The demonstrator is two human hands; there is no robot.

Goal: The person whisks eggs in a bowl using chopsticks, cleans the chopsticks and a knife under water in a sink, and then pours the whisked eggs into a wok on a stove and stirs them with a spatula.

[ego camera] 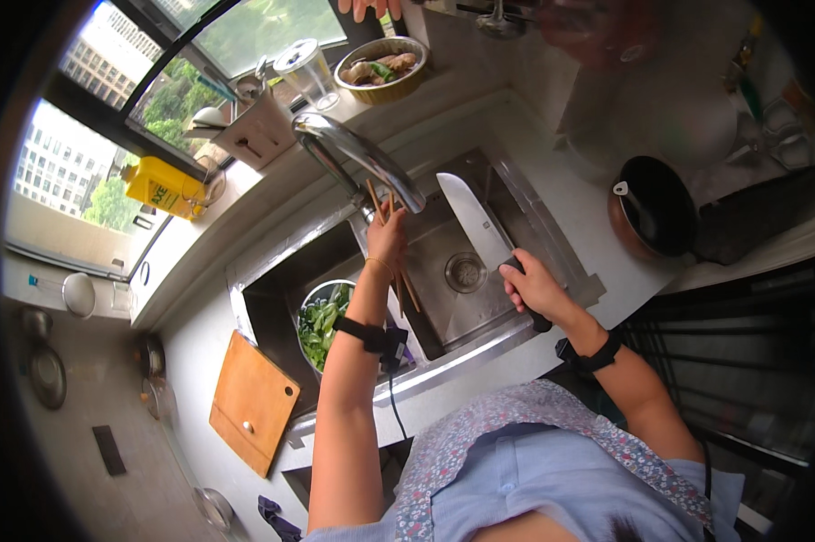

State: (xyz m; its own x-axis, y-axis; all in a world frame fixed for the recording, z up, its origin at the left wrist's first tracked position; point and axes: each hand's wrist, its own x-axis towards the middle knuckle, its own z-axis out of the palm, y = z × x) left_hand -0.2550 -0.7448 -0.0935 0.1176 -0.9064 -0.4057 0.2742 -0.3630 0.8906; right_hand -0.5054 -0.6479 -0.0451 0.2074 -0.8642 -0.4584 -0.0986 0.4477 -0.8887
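My right hand (537, 286) grips the black handle of a broad kitchen knife (473, 215). The blade slants up and away over the right basin of the steel double sink (434, 325), left of the spout's far side. My left hand (387, 237) holds a pair of wooden chopsticks (407, 290) close beside the chrome faucet (360, 146). Whether its fingers touch the faucet, I cannot tell. Leafy greens (320, 324) fill a round bowl in the left basin, partly hidden by my left forearm. The drain strainer (466, 272) shows below the blade.
A wooden cutting board (253, 400) with a small white piece on it lies left of the sink. On the sill stand a yellow bottle (162, 188), a utensil holder (258, 135), a clear cup (310, 74) and a food bowl (383, 71). A frying pan (651, 206) sits at right.
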